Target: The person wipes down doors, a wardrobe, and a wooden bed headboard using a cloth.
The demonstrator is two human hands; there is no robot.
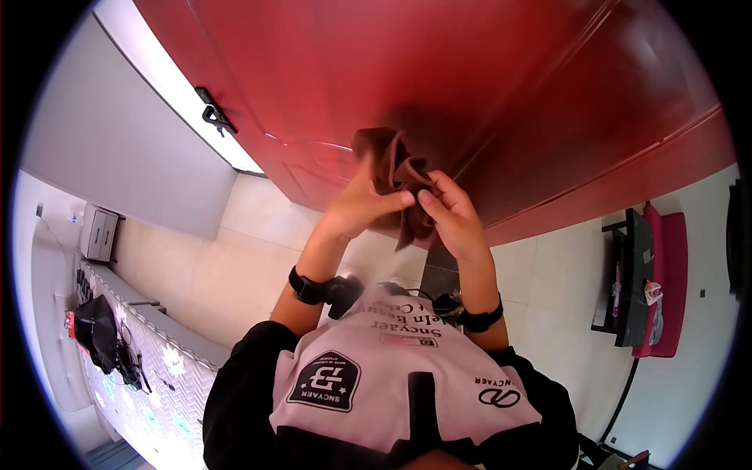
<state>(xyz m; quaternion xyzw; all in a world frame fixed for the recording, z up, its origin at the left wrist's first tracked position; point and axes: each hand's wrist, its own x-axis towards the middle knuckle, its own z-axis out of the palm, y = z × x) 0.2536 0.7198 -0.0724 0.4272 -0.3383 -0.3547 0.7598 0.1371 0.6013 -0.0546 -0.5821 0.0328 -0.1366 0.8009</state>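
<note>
A crumpled brown cloth (402, 166) is bunched up between my two hands, in front of a large red door (329, 70). My left hand (364, 200) grips the cloth from its left side, the thumb pointing inward across it. On the other side my right hand (454, 215) pinches an edge of the cloth between thumb and fingers. The thumbs of both hands come close together near the middle of the cloth. A loose corner of it hangs below the hands. Whether the cloth touches the door, I cannot tell.
A black door handle (215, 112) sits at the door's left edge, beside a bright gap. On the left are a bed (157, 368) with a black bag (95, 327) and a small cabinet (99, 233). To the right stand a dark table (629, 278) and a red sofa (670, 282).
</note>
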